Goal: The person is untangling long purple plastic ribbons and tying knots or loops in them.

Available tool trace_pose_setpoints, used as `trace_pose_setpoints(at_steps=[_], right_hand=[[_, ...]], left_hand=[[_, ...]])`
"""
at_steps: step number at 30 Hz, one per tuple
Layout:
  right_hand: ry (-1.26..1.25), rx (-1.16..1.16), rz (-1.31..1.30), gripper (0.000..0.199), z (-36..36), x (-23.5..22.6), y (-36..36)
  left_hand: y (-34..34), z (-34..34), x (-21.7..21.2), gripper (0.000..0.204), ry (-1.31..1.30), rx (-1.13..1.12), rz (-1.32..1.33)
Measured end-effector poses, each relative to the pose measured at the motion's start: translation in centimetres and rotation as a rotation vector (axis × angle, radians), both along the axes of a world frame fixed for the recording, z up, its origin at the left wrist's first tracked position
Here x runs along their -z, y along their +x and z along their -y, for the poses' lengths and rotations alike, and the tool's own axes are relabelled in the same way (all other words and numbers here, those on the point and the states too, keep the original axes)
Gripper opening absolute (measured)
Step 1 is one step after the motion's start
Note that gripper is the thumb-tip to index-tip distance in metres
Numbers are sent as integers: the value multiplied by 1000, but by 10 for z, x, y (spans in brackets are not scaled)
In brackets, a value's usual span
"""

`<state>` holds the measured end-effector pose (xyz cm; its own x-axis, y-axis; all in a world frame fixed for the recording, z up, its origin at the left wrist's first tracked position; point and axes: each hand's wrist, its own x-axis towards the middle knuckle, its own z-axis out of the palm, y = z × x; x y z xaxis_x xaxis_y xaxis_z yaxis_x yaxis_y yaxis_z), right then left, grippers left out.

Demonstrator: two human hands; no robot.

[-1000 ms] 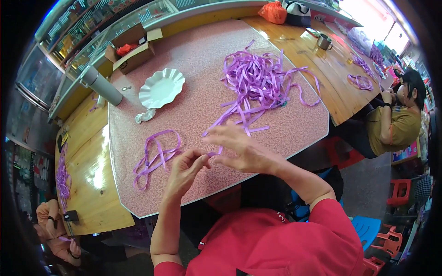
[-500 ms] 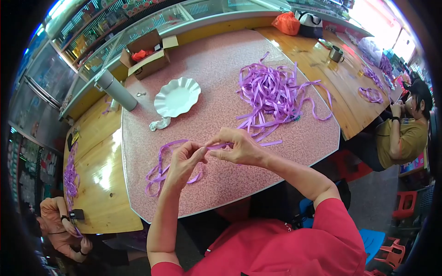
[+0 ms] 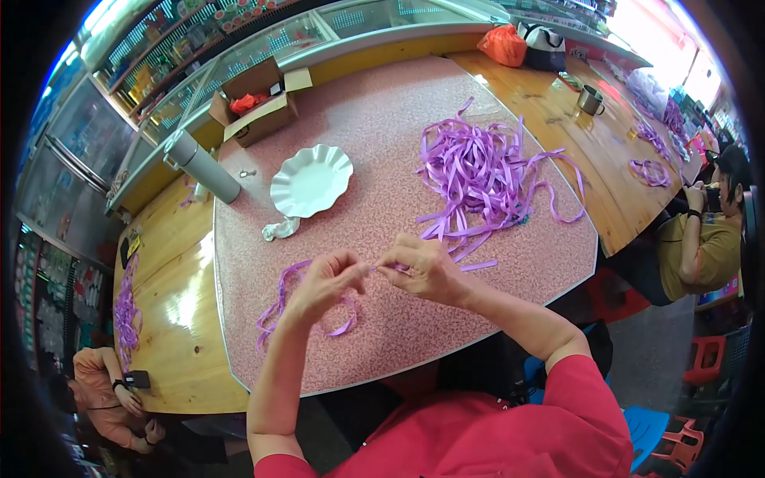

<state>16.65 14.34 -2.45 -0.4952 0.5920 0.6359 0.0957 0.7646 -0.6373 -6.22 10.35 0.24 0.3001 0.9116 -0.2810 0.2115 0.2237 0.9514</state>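
Shop interior: lined with shelves and glass cases beyond the far edge of a pink table.
Orange-clad co-worker: leaning at the near corner of the left wooden table.
Ribbon bundle: strewn along that table's left edge.
Grey flask: standing by the pink table's left edge.
Cardboard box: open at the far-left corner, red bag inside.
Loose purple ribbon: looped toward the near-left corner.
Fluted white plate: left of centre, crumpled tissue just beside.
Left hand: raised inside the near edge, thumb and forefinger close together at a ribbon strand; cannot tell whether gripping.
Right hand: pinching the same strand between thumb and fingers.
Purple ribbon pile: heaped near the right edge.
Metal mug: upright on the right wooden table.
Mustard-shirted co-worker: beside that table's near edge.
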Motion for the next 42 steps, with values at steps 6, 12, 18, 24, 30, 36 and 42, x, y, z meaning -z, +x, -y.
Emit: trace_pose_setpoints(at_steps=[6, 12, 18, 24, 30, 36, 42], right_hand=[[-240, 85, -74, 9, -12, 7, 4], [-191, 99, -30, 10, -15, 14, 7], [-927, -94, -68, 14, -13, 1, 11], [-658, -78, -37, 15, 0, 2, 9], [-526, -74, -16, 18, 22, -7, 9], [-559, -54, 52, 17, 40, -16, 15], [-91, -26, 126, 16, 54, -10, 17]], left_hand=[[-59, -89, 28, 57, 801, -239, -1088], [-76, -130, 44, 70, 565, -95, -1378], [-23, -77, 7, 33, 988, -197, -945], [25, 2, -4, 23, 637, 20, -279], [41, 40, -3, 23, 793, -102, -400], [54, 65, -6, 19, 971, -131, -532], [51, 79, -3, 17, 732, -149, -329]])
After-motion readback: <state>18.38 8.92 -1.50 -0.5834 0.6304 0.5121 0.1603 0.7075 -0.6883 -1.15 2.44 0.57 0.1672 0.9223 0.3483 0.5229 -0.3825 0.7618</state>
